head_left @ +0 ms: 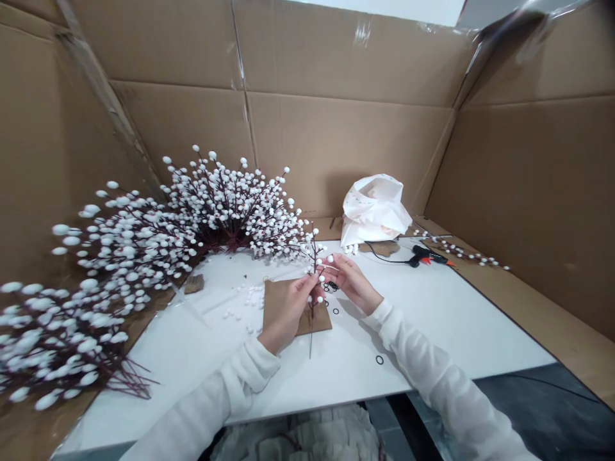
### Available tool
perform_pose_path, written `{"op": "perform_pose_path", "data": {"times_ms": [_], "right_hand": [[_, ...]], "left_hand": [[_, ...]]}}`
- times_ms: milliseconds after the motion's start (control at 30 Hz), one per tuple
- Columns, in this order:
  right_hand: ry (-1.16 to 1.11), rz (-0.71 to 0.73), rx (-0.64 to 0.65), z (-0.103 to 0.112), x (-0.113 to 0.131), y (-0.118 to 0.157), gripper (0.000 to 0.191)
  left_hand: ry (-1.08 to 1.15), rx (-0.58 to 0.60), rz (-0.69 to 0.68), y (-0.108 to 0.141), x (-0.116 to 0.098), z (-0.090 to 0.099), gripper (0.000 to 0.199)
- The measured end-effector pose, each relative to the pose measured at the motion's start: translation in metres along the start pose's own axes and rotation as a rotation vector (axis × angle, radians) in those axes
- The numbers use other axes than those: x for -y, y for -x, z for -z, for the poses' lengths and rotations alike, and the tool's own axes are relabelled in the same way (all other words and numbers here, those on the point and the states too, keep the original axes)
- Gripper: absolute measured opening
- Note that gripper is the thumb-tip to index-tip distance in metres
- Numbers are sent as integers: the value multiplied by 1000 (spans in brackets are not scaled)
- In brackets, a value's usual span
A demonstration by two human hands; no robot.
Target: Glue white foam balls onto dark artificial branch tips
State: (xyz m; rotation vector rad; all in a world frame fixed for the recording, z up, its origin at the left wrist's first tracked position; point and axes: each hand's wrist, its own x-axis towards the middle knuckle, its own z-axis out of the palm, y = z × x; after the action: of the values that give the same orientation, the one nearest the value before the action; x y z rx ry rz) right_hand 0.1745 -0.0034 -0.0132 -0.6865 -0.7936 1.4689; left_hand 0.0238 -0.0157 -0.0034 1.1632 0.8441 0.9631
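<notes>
Over the middle of the table, my left hand (pixel 288 310) is closed on a thin brown artificial berry stem (pixel 314 250), held nearly upright with its wire end pointing down. White berries sit along its twigs. Just right of it, my right hand (pixel 353 282) pinches with thumb and fingertips at a small white berry (pixel 330 258) close to the stem. Whether that berry is joined to a twig is too small to tell. Beneath both hands lies a flat brown cardboard piece (pixel 278 301). Loose white berries (pixel 254 298) are scattered to its left, and small black rings (pixel 379 360) to its right.
Large bunches of white berry stems (pixel 230 205) line the left and back edges. A white plastic bag (pixel 375 208) stands at the back right, near a black and orange glue gun (pixel 427 256) with a cord. Another berry stem (pixel 461 248) lies right. Cardboard walls (pixel 336 141) surround the table.
</notes>
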Motion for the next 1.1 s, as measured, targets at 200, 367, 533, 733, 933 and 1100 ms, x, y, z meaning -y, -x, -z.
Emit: {"op": "perform_pose_path", "data": {"times_ms": [200, 367, 533, 733, 933, 1100], "right_hand": [[-55, -36, 73, -11, -11, 7, 34], [-38, -19, 72, -16, -13, 9, 38], [-15, 9, 76, -18, -14, 10, 38], [-5, 13, 61, -20, -15, 11, 36], [22, 17, 64, -20, -15, 13, 38], [37, 27, 75, -19, -17, 13, 37]], "left_hand": [[52, -103, -3, 1, -5, -3, 42], [51, -122, -14, 4, -9, -5, 36], [45, -155, -15, 5, -9, -5, 39], [46, -165, -31, 5, -8, -5, 37], [69, -168, -10, 4, -6, -5, 30], [55, -163, -17, 5, -6, -4, 30]]}}
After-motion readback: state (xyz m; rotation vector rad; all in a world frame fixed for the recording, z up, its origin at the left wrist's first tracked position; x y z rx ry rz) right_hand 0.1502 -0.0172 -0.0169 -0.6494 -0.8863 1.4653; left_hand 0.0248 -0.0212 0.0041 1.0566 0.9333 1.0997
